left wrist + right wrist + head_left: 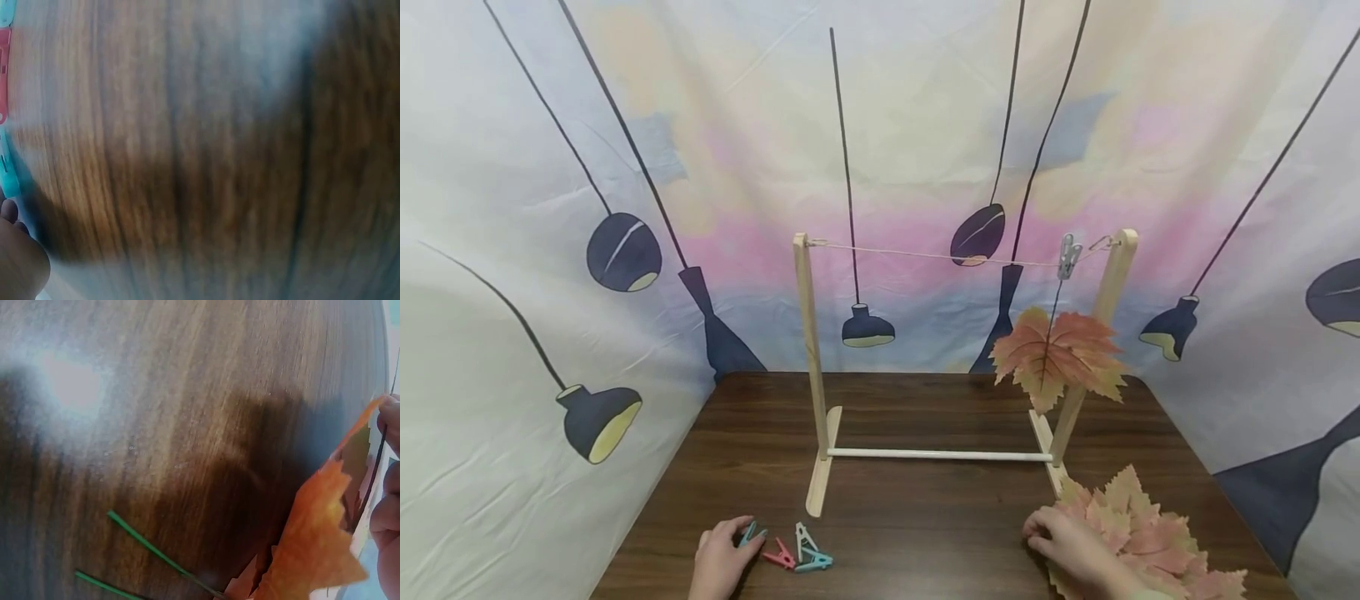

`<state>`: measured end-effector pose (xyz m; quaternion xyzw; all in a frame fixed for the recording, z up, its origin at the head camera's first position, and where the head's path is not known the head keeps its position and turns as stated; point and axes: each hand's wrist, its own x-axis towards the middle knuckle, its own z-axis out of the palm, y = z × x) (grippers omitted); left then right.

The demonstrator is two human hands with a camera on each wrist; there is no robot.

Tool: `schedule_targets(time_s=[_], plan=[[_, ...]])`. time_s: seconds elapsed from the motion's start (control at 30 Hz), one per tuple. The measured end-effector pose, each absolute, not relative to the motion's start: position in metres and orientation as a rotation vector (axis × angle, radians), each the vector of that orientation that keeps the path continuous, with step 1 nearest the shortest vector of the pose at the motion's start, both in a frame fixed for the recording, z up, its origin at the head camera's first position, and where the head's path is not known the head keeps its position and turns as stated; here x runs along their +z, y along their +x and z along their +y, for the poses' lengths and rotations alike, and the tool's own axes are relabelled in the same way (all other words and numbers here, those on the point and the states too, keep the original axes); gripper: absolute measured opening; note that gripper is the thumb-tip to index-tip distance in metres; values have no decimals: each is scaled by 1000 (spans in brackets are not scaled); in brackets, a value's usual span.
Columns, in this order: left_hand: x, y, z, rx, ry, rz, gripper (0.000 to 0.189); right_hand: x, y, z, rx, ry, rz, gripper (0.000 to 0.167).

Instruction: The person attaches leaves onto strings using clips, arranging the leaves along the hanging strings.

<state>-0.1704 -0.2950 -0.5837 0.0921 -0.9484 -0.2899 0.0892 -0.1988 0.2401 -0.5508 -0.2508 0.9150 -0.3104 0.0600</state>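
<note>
At the table's front left, my left hand (718,560) pinches a blue clothespin (748,534) between thumb and finger. In the left wrist view that clothespin (9,169) meets the fingertips at the left edge. Beside it lie a red clothespin (781,554), a white clothespin (805,537) and another blue clothespin (814,562). My right hand (1071,546) is at the left side of a pile of artificial maple leaves (1157,542). In the right wrist view its fingers (389,419) pinch an orange leaf (312,531) by its edge.
A wooden rack (811,350) stands mid-table with a string (910,252) between its posts. From the string's right end, a grey clothespin (1067,257) holds a hanging maple leaf (1052,350). Green stems (156,550) stick out from the pile. A patterned cloth (910,125) hangs behind.
</note>
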Motion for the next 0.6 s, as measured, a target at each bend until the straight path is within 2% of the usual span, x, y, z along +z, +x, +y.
schedule_targets(time_s=[0.6], plan=[[-569,-183,-292,-916,305,-2822,44,-541,-203,228,-977,-731,2999,9]])
